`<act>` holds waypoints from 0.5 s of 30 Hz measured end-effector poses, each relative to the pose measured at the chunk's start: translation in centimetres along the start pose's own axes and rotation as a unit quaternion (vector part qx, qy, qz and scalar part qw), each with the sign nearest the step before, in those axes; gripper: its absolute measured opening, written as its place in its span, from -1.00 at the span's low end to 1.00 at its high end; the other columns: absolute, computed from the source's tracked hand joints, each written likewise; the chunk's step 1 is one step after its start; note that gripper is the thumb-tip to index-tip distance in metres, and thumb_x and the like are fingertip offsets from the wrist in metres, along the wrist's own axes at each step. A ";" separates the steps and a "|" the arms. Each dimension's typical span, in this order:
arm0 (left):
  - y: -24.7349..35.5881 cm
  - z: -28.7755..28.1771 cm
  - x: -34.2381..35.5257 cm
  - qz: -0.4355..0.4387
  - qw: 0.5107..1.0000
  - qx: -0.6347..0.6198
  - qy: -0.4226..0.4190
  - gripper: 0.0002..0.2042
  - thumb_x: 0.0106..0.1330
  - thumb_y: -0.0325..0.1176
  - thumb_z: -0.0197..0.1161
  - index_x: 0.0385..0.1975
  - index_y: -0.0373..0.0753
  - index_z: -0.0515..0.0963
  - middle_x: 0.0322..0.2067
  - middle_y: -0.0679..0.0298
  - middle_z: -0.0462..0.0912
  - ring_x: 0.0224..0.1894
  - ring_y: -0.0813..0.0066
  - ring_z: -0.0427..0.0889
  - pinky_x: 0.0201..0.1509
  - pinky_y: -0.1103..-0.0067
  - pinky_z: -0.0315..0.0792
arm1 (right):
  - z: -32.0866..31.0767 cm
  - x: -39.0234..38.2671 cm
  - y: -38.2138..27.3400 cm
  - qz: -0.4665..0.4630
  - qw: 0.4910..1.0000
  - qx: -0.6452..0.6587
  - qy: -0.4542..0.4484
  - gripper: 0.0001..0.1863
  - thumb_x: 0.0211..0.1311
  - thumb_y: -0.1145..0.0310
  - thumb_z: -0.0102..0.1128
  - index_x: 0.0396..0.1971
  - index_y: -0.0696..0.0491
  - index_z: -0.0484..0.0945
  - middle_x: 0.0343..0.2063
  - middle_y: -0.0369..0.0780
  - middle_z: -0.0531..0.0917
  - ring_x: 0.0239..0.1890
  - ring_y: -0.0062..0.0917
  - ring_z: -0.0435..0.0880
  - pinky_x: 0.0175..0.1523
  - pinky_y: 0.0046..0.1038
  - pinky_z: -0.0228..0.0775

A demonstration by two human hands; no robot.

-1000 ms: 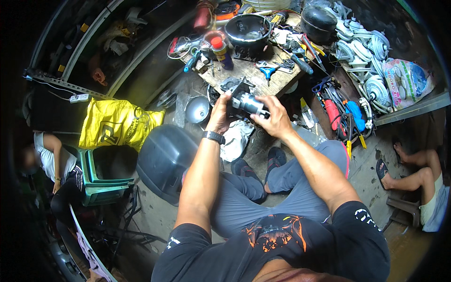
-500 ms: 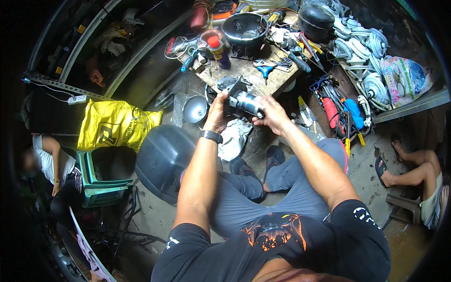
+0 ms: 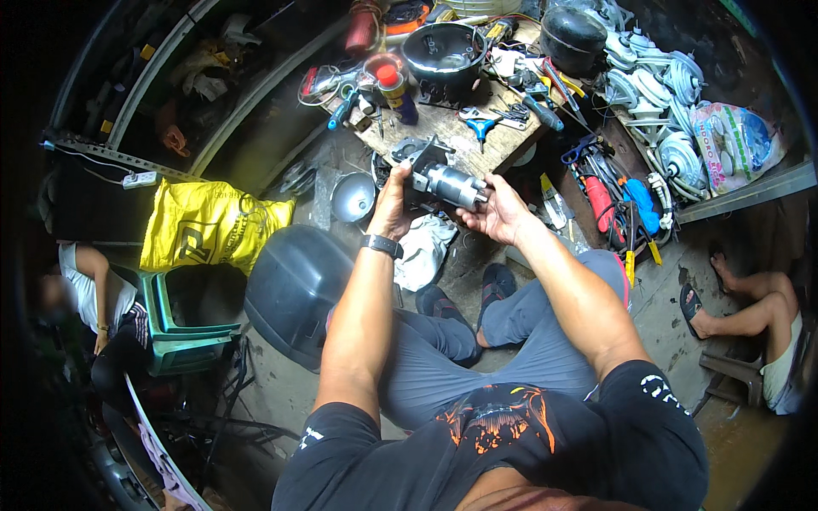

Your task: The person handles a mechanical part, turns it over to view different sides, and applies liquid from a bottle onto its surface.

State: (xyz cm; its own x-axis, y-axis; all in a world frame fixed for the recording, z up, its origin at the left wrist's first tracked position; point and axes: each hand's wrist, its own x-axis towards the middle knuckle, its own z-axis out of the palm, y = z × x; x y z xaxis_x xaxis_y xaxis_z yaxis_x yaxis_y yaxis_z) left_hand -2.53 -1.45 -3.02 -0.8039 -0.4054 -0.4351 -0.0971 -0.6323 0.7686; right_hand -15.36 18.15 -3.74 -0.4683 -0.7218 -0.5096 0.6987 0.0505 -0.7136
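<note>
As left grip [image 3: 393, 204] clasps metal part [image 3: 452, 185], right grip [image 3: 503, 213] cups it.

The worn, light-brown wooden desk [image 3: 515, 146] carries a glossy black round pot [image 3: 429, 90], with a red-capped dark-blue cylindrical can [image 3: 400, 104] at its left and a blue Y-shaped tool [image 3: 482, 128] in front.

I sat in what looked like a repair workshop, holding a cylindrical metal part [image 3: 452, 185]. A spray can [image 3: 399, 100] stood near the left edge of the wooden worktop [image 3: 513, 143], and a blue three-armed tool [image 3: 482, 127] lay toward its near edge. Past the right edge were bunched hand tools [image 3: 601, 204] and heaped grey metal pieces [image 3: 679, 157].
</note>
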 end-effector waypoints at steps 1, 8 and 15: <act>-0.2 -0.2 0.1 0.001 1.000 -0.010 -0.003 -0.40 0.35 0.24 0.26 0.16 -0.12 0.49 -0.12 0.21 0.67 -0.14 0.29 0.70 -0.03 0.09 0.67 | 0.2 -0.2 0.4 -0.046 0.997 -0.060 0.025 -0.30 0.31 0.02 0.36 0.29 0.11 0.34 -0.04 -0.03 0.64 -0.12 -0.18 0.73 -0.13 -0.20 0.70; -0.3 -0.6 0.1 0.002 1.000 0.000 0.026 -0.34 0.27 0.29 0.26 0.15 -0.13 0.53 -0.15 0.18 0.71 -0.14 0.21 0.70 0.11 -0.01 0.58 | 1.6 -2.3 0.8 -0.506 0.631 -0.584 0.068 -0.36 0.09 0.36 0.51 0.22 -0.03 0.48 0.12 0.04 0.50 0.22 0.00 0.51 0.28 -0.16 0.47; 0.1 0.5 -0.5 0.002 1.000 -0.005 0.026 -0.44 0.31 0.23 0.31 0.08 -0.08 0.52 -0.22 0.26 0.69 -0.25 0.33 0.70 -0.11 0.13 0.67 | 0.2 -0.8 -0.7 0.133 0.989 0.048 0.032 -0.16 0.42 -0.38 -0.06 0.33 0.06 0.17 -0.01 0.02 0.64 -0.36 -0.19 0.78 -0.33 -0.26 0.73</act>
State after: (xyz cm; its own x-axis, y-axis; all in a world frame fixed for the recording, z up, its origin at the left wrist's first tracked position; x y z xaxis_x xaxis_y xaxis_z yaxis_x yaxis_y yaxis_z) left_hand -2.42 -0.98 -2.44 -0.7725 -0.4414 -0.4566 -0.0881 -0.6375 0.7654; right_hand -15.33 18.58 -2.70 -0.2928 -0.6461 -0.7048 0.8484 0.1644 -0.5031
